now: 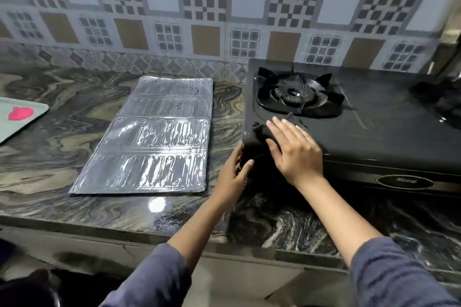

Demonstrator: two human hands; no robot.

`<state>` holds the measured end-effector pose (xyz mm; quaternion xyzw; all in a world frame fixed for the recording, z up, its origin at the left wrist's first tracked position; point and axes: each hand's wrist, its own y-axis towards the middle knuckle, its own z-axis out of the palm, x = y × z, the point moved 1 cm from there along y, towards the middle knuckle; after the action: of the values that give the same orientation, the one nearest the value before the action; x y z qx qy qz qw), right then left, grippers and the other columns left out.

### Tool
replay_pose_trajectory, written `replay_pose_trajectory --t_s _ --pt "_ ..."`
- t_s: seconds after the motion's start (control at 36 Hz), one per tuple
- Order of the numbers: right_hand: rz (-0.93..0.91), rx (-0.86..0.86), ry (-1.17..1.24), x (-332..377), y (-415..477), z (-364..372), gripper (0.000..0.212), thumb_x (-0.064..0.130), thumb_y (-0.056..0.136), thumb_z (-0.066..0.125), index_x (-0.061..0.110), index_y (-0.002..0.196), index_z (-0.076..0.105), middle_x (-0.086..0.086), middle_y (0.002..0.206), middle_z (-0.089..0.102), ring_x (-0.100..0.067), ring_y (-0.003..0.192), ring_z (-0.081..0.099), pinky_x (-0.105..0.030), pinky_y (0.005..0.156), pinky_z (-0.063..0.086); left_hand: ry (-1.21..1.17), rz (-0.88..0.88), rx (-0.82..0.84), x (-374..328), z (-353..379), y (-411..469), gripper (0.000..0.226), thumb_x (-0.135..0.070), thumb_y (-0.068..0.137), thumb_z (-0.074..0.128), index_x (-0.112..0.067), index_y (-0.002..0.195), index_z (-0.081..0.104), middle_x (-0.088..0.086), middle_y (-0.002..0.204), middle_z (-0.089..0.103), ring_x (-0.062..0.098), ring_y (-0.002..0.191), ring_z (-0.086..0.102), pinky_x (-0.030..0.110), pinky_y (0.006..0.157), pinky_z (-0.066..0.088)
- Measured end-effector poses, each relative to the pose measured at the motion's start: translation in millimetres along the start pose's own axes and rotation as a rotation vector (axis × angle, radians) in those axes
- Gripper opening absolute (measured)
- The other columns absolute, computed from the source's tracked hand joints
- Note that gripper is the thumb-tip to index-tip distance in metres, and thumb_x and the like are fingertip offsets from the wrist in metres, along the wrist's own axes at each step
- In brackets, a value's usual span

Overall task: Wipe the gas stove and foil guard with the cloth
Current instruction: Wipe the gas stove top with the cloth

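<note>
A black glass-top gas stove (369, 132) stands on the marble counter at the right, its left burner (296, 93) in view. My right hand (295, 149) lies flat, fingers spread, pressing a dark cloth (259, 129) onto the stove's front left corner. My left hand (235, 174) grips the stove's front left edge beside a knob. The silver foil guard (154, 137) lies folded flat on the counter left of the stove, apart from both hands.
A grey tray (22, 117) with a pink object (21, 112) sits at the far left. A second burner (444, 99) shows at the stove's right edge. Patterned wall tiles (224, 7) rise behind. The counter's front edge (124, 227) runs below the foil guard.
</note>
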<state>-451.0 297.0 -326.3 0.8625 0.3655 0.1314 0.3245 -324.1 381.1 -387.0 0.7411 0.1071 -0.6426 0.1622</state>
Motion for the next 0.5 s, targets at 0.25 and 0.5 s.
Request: replay_pose_trajectory --t_s 0.25,0.5 --pt "0.099 -0.038 0.011 20 7 11 0.038 0.033 0.096 0.040 0.016 0.120 0.063 -0.001 0.121 0.066 -0.017 0.111 0.063 -0.032 0.095 0.049 0.079 0.023 0.055 3 -12 4 0.057 -0.020 0.093 0.054 -0.020 0.145 0.029 0.001 0.149 0.038 0.012 0.135 0.038 0.029 0.110 0.036" --pt "0.169 0.005 0.036 60 34 17 0.039 0.031 0.091 0.040 0.012 0.112 0.068 -0.004 0.112 0.070 -0.020 0.106 0.066 -0.033 0.092 0.050 0.143 0.089 0.131 11 -30 16 0.057 -0.023 0.089 0.059 -0.019 0.141 0.037 -0.004 0.138 0.051 0.002 0.121 0.051 0.014 0.097 0.044"
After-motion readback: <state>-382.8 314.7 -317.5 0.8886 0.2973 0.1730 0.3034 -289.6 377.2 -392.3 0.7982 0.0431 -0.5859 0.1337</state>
